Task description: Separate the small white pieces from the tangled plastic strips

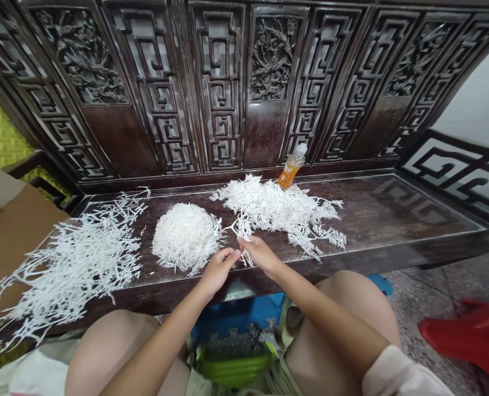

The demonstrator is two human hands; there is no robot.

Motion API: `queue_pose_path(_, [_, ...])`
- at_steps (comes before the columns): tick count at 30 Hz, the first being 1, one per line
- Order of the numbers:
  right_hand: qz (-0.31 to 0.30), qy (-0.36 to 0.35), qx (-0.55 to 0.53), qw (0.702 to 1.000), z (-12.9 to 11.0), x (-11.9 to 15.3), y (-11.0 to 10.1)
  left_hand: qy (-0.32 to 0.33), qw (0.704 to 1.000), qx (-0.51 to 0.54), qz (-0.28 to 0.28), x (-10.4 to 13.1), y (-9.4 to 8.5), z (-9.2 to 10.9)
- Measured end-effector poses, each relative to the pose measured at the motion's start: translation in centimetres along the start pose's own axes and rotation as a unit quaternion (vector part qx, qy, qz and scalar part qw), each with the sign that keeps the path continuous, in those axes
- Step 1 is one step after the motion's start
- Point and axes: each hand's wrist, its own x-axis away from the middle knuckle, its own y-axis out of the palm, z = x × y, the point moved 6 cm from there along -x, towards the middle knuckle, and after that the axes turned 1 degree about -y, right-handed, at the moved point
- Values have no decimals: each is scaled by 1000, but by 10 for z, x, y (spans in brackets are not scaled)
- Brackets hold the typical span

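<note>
Close together over the front of the dark wooden bench (363,220), both hands are at one branched white plastic piece (243,224). My right hand (257,253) is closed on this piece. My left hand (221,268) has thumb and fingertips pinched at its near side; what lies between them is too small to make out. Just left of the hands is a rounded heap of small white bits (185,236). Behind and right of them spreads a pile of white branched pieces with many short prongs (269,203). Farther left lies a tangle of barer white branches (87,264).
A bottle of orange liquid (290,169) with a white cap stands behind the right pile. The carved bench back (269,132) rises behind everything. Brown cardboard (25,236) is at the left, a red plastic object (467,335) at the right, and a green object (231,367) below.
</note>
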Motion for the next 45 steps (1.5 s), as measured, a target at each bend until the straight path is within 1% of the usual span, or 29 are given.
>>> queue_pose_path(2, [-9, -10, 16, 1000, 3, 0, 3, 21, 999, -43, -12, 1, 2, 2])
queue_pose_path(4, [-18, -17, 30, 999, 5, 1, 6, 26, 998, -49, -21, 1, 4, 1])
queue_pose_path(6, [-15, -20, 40, 999, 6, 0, 7, 23, 999, -43, -18, 1, 4, 0])
queue_pose_path(9, [31, -23, 38, 999, 5, -2, 1, 18, 998, -54, 3, 2, 5, -1])
queue_pose_path(12, [85, -32, 23, 996, 4, -5, -6, 37, 996, -77, 32, 2, 7, 3])
queue_pose_path(15, [117, -41, 23, 992, 4, -7, -8, 54, 994, -84, 49, 1, 11, 6])
queue_pose_path(18, [143, -50, 25, 988, 7, -8, -9, 56, 994, -80, 51, 0, 15, 7])
queue_pose_path(20, [176, -44, 17, 983, 9, -12, -19, 60, 994, -70, 51, 4, 17, 9])
queue_pose_path(21, [202, -31, 7, 979, 9, -15, -29, 68, 995, -66, 44, 9, 18, 12])
queue_pose_path(23, [264, 7, -21, 964, 10, -20, -54, 91, 994, -61, 7, 19, 22, 19])
queue_pose_path(25, [274, 6, -28, 961, 3, -24, -73, 102, 993, -57, -30, 26, 24, 23])
queue_pose_path(26, [249, -1, -23, 968, -2, -25, -77, 95, 993, -53, -36, 25, 21, 24])
queue_pose_path(27, [193, -5, -13, 981, -6, -27, -74, 79, 995, -47, -26, 22, 14, 22])
queue_pose_path(28, [148, -1, -6, 989, -8, -25, -68, 59, 997, -40, 0, 15, 4, 19])
queue_pose_path(29, [109, 1, -3, 994, -10, -23, -60, 33, 998, -36, 34, 8, -8, 15])
queue_pose_path(30, [79, 4, 0, 997, -11, -19, -51, 7, 996, -31, 88, -1, -25, 10])
queue_pose_path(31, [60, 7, 4, 998, -12, -15, -43, -3, 988, -35, 147, -7, -43, 7])
queue_pose_path(33, [25, 9, 22, 999, -12, -7, -28, -9, 972, -45, 231, -17, -77, 3])
queue_pose_path(35, [-7, 14, 48, 999, -11, -2, -20, -16, 962, -66, 266, -22, -104, -1])
queue_pose_path(37, [-24, 13, 68, 997, -13, 1, -19, -21, 946, -122, 300, -23, -125, -3])
queue_pose_path(39, [-34, 9, 82, 996, -15, 3, -20, -24, 911, -218, 348, -22, -140, -3])
queue_pose_path(41, [-42, 9, 80, 996, -16, 4, -20, -29, 869, -308, 387, -22, -147, -2])
queue_pose_path(42, [-46, 10, 72, 996, -17, 4, -19, -33, 853, -338, 397, -23, -148, -3])
queue_pose_path(43, [-49, 9, 60, 997, -17, 4, -19, -40, 843, -354, 403, -24, -148, -4])
queue_pose_path(45, [-51, 8, 36, 998, -17, 4, -17, -52, 836, -362, 409, -24, -146, -4])
